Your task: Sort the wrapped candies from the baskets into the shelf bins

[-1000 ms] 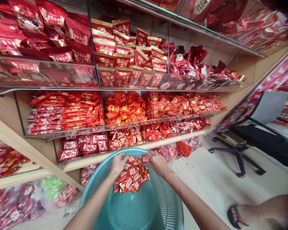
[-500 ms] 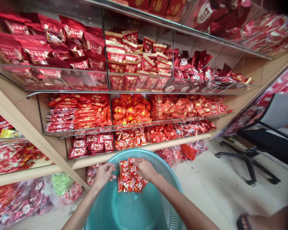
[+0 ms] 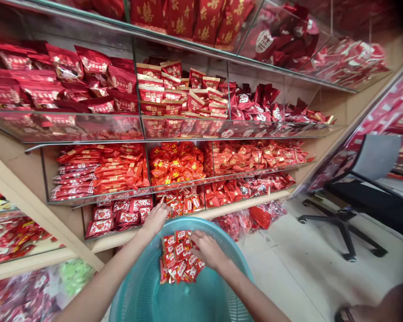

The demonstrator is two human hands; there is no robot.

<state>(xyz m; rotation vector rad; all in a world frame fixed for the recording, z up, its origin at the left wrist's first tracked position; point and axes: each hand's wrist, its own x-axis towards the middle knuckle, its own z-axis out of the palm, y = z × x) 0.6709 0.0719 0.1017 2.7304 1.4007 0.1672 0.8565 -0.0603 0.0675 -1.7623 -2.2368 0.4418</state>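
A teal mesh basket (image 3: 201,223) stands below me, with a pile of small red candy packets (image 3: 179,257) against its far inner side. My right hand (image 3: 208,251) is inside the basket, fingers loosely bent and apart at the right edge of this pile. Above the basket's far left rim, my left hand (image 3: 156,219) reaches forward with its fingers stretched to the bottom shelf. They are nearest to a compartment of similar red-and-white packets (image 3: 188,203); whether the fingertips touch any of them cannot be made out.
Glass-fronted shelves (image 3: 184,138) full of red packets rise ahead. Heart-printed packets (image 3: 102,213) lie left of my left hand. Plastic bags of packets (image 3: 255,218) sit on the floor under the shelf. An office chair (image 3: 366,192) stands right, with another person's foot (image 3: 356,313) near the bottom right.
My left hand has moved from above the basket up and forward to the bottom shelf. The right hand stays by the packet pile. The view has tilted up slightly.
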